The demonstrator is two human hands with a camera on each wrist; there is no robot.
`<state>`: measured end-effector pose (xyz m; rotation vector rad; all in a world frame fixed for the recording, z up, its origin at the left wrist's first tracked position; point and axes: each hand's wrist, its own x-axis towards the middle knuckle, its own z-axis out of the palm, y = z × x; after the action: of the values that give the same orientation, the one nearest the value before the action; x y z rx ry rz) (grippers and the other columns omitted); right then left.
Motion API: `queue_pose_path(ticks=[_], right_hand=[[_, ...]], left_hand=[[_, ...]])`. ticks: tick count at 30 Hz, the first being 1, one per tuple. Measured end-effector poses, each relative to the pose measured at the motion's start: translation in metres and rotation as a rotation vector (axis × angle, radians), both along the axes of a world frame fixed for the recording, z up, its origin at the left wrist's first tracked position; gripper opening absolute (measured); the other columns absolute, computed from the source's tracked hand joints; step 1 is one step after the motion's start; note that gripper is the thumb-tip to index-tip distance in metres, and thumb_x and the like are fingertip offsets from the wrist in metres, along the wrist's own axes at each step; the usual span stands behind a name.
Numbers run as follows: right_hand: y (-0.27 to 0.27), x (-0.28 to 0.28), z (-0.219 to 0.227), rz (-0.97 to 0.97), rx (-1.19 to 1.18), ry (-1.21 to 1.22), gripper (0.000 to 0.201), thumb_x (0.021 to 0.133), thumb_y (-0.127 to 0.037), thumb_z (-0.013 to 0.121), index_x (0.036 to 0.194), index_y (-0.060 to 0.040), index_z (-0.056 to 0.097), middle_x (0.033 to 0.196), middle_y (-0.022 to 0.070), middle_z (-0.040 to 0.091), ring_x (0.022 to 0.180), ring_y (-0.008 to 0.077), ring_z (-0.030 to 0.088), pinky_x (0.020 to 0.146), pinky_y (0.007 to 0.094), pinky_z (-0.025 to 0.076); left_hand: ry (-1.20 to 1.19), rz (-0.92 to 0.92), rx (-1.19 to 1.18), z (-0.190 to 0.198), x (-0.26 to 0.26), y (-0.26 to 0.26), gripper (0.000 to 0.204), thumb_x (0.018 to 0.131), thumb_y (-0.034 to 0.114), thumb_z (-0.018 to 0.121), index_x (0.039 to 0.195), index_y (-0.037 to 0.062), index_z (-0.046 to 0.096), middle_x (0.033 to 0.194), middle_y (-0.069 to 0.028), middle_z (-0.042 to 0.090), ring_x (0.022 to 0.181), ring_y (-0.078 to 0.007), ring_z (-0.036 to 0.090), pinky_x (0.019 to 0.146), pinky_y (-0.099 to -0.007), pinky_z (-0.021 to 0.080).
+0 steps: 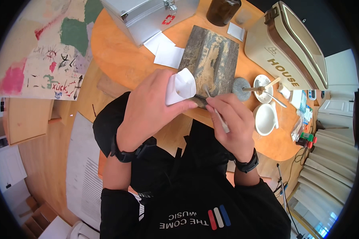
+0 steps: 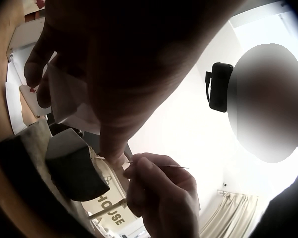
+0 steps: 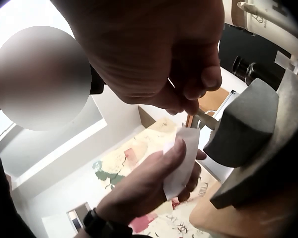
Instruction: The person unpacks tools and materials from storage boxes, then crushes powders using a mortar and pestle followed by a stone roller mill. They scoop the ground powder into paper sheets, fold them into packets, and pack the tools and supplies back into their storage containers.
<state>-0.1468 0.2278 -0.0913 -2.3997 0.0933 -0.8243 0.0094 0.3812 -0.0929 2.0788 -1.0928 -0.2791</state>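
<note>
The left hand (image 1: 145,107) grips a folded white paper packet (image 1: 181,87), its open top showing a little tan material inside. In the right hand (image 1: 236,119) a thin tool (image 1: 221,119) is pinched, its flat tip (image 1: 206,91) at the lower end of a dark slab (image 1: 187,51). Tan powder (image 1: 207,59) is spread along the slab's raised middle. The right wrist view shows the paper (image 3: 181,163) held between thumb and fingers, beside the slab's thick grey end (image 3: 243,124).
A metal case (image 1: 147,20), white papers (image 1: 169,55) and a brown jar (image 1: 223,12) stand beyond the slab. To the right are a grey round stone (image 1: 241,88), a small dish (image 1: 262,81), a white bowl (image 1: 264,119) and a cream box (image 1: 283,51).
</note>
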Motion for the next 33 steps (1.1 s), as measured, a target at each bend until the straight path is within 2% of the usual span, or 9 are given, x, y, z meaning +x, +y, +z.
queue_pose_path(ticks=[9, 14, 18, 20, 25, 28, 29, 32, 33], right_hand=[[0.0, 0.002, -0.021, 0.047, -0.226, -0.09, 0.041, 0.067, 0.012, 0.074, 0.107, 0.0054, 0.069, 0.09, 0.0134, 0.066, 0.072, 0.0274, 0.066, 0.058, 0.0375, 0.054], [-0.014, 0.007, -0.019, -0.071, -0.248, -0.129, 0.039, 0.069, 0.011, 0.076, 0.106, 0.0036, 0.07, 0.09, 0.0123, 0.066, 0.072, 0.0277, 0.066, 0.06, 0.0362, 0.053], [-0.025, 0.018, -0.012, 0.008, -0.143, -0.098, 0.026, 0.077, 0.009, 0.076, 0.101, 0.0014, 0.071, 0.087, 0.0119, 0.065, 0.071, 0.0277, 0.065, 0.059, 0.036, 0.051], [-0.027, 0.018, -0.013, -0.203, 0.004, -0.11, 0.017, 0.083, 0.008, 0.074, 0.099, 0.0017, 0.071, 0.086, 0.0132, 0.063, 0.07, 0.0272, 0.063, 0.06, 0.0354, 0.05], [-0.025, 0.019, -0.021, -0.14, 0.145, -0.051, 0.007, 0.093, 0.002, 0.068, 0.099, 0.0047, 0.07, 0.083, 0.0114, 0.063, 0.071, 0.0229, 0.062, 0.061, 0.0308, 0.047], [-0.014, 0.016, -0.029, -0.251, 0.865, -0.054, 0.021, 0.106, -0.012, 0.057, 0.099, 0.0041, 0.069, 0.084, 0.0046, 0.067, 0.065, 0.0073, 0.055, 0.055, 0.0223, 0.041], [-0.015, 0.017, -0.029, -0.254, 0.867, -0.053, 0.021, 0.106, -0.012, 0.057, 0.099, 0.0041, 0.069, 0.084, 0.0046, 0.067, 0.065, 0.0073, 0.055, 0.055, 0.0223, 0.041], [-0.019, 0.023, -0.03, -0.237, 1.339, -0.202, 0.019, 0.106, -0.014, 0.057, 0.102, 0.0017, 0.066, 0.081, 0.0048, 0.066, 0.057, 0.0064, 0.051, 0.046, 0.0231, 0.038], [-0.018, 0.024, -0.027, -0.229, 1.338, -0.204, 0.019, 0.106, -0.014, 0.057, 0.102, 0.0017, 0.066, 0.081, 0.0048, 0.066, 0.057, 0.0064, 0.051, 0.046, 0.0231, 0.038]], left_hand=[[0.012, 0.034, -0.004, 0.002, 0.004, 0.002, 0.065, 0.075, 0.033, 0.092, 0.122, 0.0013, 0.061, 0.107, -0.0158, 0.069, 0.097, -0.0322, 0.069, 0.085, -0.0399, 0.054], [0.006, 0.024, 0.008, 0.0, 0.001, 0.001, 0.064, 0.076, 0.032, 0.091, 0.122, 0.0011, 0.061, 0.107, -0.0154, 0.069, 0.097, -0.032, 0.069, 0.086, -0.0397, 0.054], [0.022, 0.012, -0.001, 0.002, 0.003, 0.001, 0.064, 0.075, 0.032, 0.091, 0.122, 0.0012, 0.061, 0.109, -0.0152, 0.068, 0.099, -0.0331, 0.068, 0.087, -0.0407, 0.053], [-0.032, -0.041, 0.048, -0.002, 0.002, 0.003, 0.065, 0.075, 0.033, 0.091, 0.122, 0.001, 0.061, 0.111, -0.015, 0.067, 0.101, -0.0346, 0.067, 0.088, -0.0417, 0.053], [-0.018, -0.058, 0.087, 0.0, 0.001, 0.002, 0.065, 0.074, 0.034, 0.091, 0.122, 0.0009, 0.061, 0.112, -0.0148, 0.067, 0.103, -0.0352, 0.066, 0.088, -0.042, 0.053], [-0.023, -0.056, 0.076, 0.0, -0.001, 0.002, 0.065, 0.073, 0.034, 0.091, 0.121, 0.0008, 0.061, 0.111, -0.0151, 0.067, 0.103, -0.0352, 0.066, 0.088, -0.0419, 0.053], [-0.028, -0.062, 0.087, 0.001, -0.002, 0.001, 0.066, 0.073, 0.033, 0.092, 0.121, 0.0008, 0.061, 0.111, -0.0151, 0.067, 0.103, -0.0353, 0.066, 0.087, -0.0419, 0.053], [-0.016, -0.057, 0.056, -0.001, -0.004, -0.001, 0.066, 0.072, 0.033, 0.092, 0.121, 0.0009, 0.061, 0.11, -0.0152, 0.067, 0.102, -0.036, 0.066, 0.087, -0.0422, 0.053], [-0.022, -0.052, 0.055, -0.002, -0.004, -0.002, 0.066, 0.072, 0.033, 0.092, 0.121, 0.0009, 0.061, 0.11, -0.0152, 0.067, 0.102, -0.036, 0.066, 0.087, -0.0422, 0.053]])
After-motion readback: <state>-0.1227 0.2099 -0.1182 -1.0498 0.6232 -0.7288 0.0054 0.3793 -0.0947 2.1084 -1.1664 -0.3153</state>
